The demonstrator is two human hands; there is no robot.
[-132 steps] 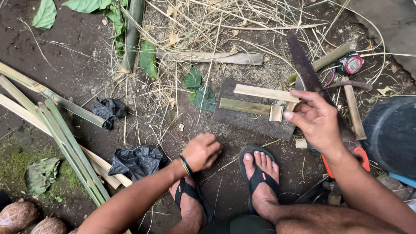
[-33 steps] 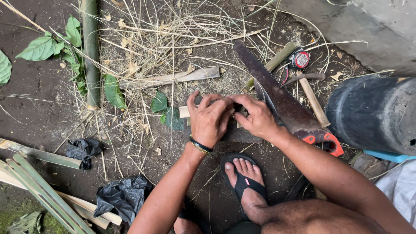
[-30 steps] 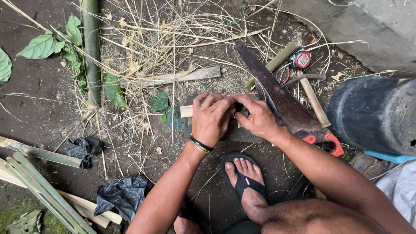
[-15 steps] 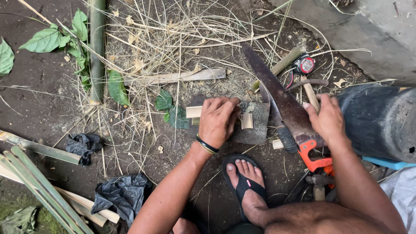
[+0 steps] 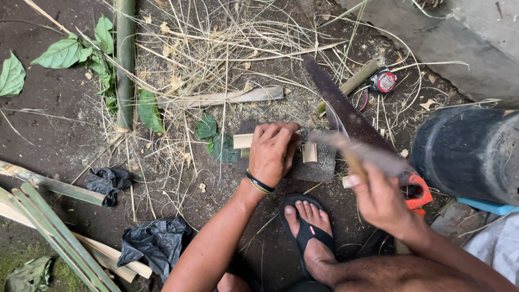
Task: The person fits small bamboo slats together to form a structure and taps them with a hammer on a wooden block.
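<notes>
Two hands are busy: the left hand (image 5: 273, 152) is clamped on a pale split bamboo piece (image 5: 244, 141) at the grey flat chopping block's (image 5: 319, 167) left edge, while a blurred wooden-handled blade (image 5: 361, 152) is gripped in the right hand (image 5: 381, 201). Fingers are best kept clear of the strike, I'd say.

Bare dark soil (image 5: 59, 130) is lying open to the left, with only a crumpled black plastic scrap (image 5: 108, 181) and split green bamboo strips (image 5: 48, 232) crowding its lower edge. A rusty long-bladed handsaw (image 5: 346, 116) and a big black drum (image 5: 470, 154) are walling off the right side. Dry tangled straw (image 5: 216, 48) is cluttering the far ground, and a sandalled foot (image 5: 308, 232) is blocking the near approach.
</notes>
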